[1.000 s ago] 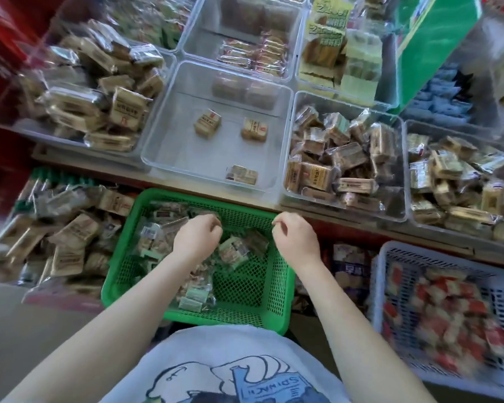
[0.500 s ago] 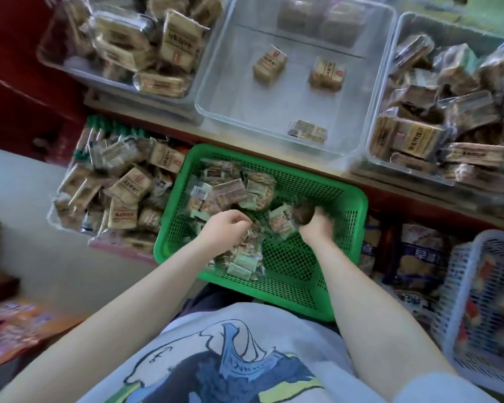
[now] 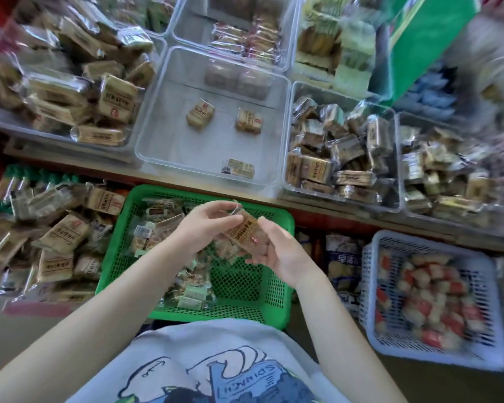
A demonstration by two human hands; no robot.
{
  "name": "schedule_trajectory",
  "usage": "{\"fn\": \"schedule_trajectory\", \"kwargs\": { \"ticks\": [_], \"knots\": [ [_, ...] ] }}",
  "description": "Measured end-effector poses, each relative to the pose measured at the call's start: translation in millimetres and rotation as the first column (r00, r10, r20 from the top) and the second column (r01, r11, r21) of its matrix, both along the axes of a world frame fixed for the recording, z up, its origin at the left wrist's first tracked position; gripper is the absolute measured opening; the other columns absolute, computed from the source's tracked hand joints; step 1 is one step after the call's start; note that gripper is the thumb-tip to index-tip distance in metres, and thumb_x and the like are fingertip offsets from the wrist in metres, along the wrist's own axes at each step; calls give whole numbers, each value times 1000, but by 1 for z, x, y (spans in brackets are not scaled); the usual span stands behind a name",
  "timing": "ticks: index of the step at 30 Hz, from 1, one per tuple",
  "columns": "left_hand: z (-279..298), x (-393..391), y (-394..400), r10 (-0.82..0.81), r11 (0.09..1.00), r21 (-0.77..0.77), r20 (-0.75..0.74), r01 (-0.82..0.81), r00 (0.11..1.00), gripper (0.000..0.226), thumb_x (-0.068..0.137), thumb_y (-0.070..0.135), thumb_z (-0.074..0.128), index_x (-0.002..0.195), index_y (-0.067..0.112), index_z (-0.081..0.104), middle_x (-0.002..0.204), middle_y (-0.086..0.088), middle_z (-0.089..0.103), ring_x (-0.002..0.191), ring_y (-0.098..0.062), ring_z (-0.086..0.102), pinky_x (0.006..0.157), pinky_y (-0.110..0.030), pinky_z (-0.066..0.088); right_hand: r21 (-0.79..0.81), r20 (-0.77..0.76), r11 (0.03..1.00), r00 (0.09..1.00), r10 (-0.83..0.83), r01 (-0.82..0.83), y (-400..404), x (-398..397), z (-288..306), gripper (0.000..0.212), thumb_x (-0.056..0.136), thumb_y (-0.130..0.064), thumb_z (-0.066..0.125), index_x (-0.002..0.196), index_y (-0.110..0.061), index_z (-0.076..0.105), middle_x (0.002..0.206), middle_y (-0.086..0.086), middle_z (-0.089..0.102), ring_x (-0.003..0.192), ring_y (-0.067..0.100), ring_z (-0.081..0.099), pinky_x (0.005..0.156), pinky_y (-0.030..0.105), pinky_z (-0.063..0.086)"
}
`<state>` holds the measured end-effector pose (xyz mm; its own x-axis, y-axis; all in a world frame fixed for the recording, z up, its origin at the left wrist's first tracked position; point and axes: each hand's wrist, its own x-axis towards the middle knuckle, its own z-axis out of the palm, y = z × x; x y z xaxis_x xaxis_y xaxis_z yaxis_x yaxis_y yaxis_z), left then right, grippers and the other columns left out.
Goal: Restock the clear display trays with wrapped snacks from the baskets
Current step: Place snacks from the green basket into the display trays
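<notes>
Both hands meet above the green basket [image 3: 277, 274], holding one wrapped snack [image 3: 246, 232] between them. The left hand [image 3: 200, 228] pinches the packet's upper end with curled fingertips, while the right hand [image 3: 280, 251] cradles its lower end, fingers wrapped under it and thumb along its side. The brown packet is tilted and lifted clear of the basket's contents, over the basket's far half. More small packets lie heaped along the basket's left side and near edge; its right side shows bare mesh. Beyond the basket's far rim, on the shelf [image 3: 346, 212], sits a clear display tray [image 3: 157, 146] with only three packets: two toward its middle and one by its near edge. The trays to either side of it are piled with brown wrapped snacks. Left of the green basket lies a heap of similar packets in a clear bag [image 3: 56, 239]. A white basket [image 3: 477, 274] holding red-and-white wrapped pieces stands to the right, well apart from the hands. The person's printed shirt [image 3: 216, 359] fills the bottom edge.
</notes>
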<state>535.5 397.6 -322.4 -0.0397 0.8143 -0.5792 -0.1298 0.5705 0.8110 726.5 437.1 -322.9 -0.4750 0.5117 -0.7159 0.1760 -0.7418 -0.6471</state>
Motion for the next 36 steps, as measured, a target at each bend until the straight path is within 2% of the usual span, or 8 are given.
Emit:
{"fn": "schedule_trajectory", "kwargs": {
  "ticks": [5, 8, 12, 18, 25, 27, 32, 36],
  "knots": [
    [19, 6, 22, 3, 999, 55, -31, -1, 1000, 34, 95, 31, 66, 128, 27, 62, 111, 4, 73, 98, -14, 72, 88, -35, 59, 257, 127, 947, 965, -228, 190, 47, 19, 42, 25, 99, -22, 60, 114, -1, 64, 94, 12, 72, 72, 22, 69, 59, 28, 55],
    [15, -7, 25, 61, 998, 11, -79, -61, 995, 25, 101, 28, 56, 124, 24, 65, 108, 3, 73, 98, -17, 71, 90, -37, 58, 226, -28, 780, 805, -593, 583, 102, 30, 55, 20, 101, -21, 57, 109, -4, 61, 95, 14, 71, 79, 25, 72, 70, 33, 60],
    [-9, -28, 16, 71, 995, -47, -293, -88, 953, 20, 99, 27, 57, 115, 23, 68, 106, 2, 72, 96, -17, 69, 83, -33, 56, 238, 46, 641, 650, -758, 730, 159, 31, 47, 26, 103, -29, 55, 112, -5, 58, 105, 20, 69, 82, 27, 72, 68, 34, 61],
    [-83, -74, -23, -275, 961, -228, -838, 156, 472, 38, 91, 28, 61, 128, 18, 59, 126, -6, 57, 117, -27, 53, 95, -42, 49, 507, 141, 462, 459, -877, 728, 131, 7, 32, 24, 95, -16, 51, 113, -2, 47, 81, 16, 59, 42, 17, 60, 41, 26, 49],
    [-121, -86, -35, -524, 837, -453, -824, 307, 215, 68, 88, 35, 68, 147, 22, 34, 143, -5, 50, 135, -30, 39, 106, -45, 39, 284, 482, 943, 825, -295, 171, 1, -45, -43, 18, 101, -6, 44, 105, -7, 62, 75, 10, 64, 52, 18, 60, 49, 28, 51],
    [-114, -87, -31, -434, 889, -360, -861, 284, 266, 64, 87, 38, 67, 142, 20, 41, 133, -4, 58, 126, -29, 48, 100, -43, 43, 212, 543, 977, 828, -141, 27, -16, -49, -53, 19, 102, -7, 45, 104, -8, 64, 80, 10, 66, 60, 19, 63, 57, 31, 54],
    [-52, -77, -26, -105, 989, 12, -666, 151, 739, 60, 78, 39, 79, 127, 23, 48, 105, 16, 58, 90, -12, 63, 72, -33, 56, 191, 430, 981, 901, -61, -24, 4, -63, -28, 19, 103, -23, 53, 114, -11, 62, 96, 12, 70, 70, 20, 69, 64, 32, 57],
    [-10, -46, -23, -16, 944, 253, -611, 214, 792, 58, 77, 32, 81, 126, 26, 52, 111, 16, 58, 98, -5, 57, 83, -29, 52, 194, 141, 976, 988, 68, -95, 21, -77, 14, 31, 96, -35, 64, 118, -15, 57, 99, 9, 72, 74, 24, 68, 54, 35, 53]
  ]
}}
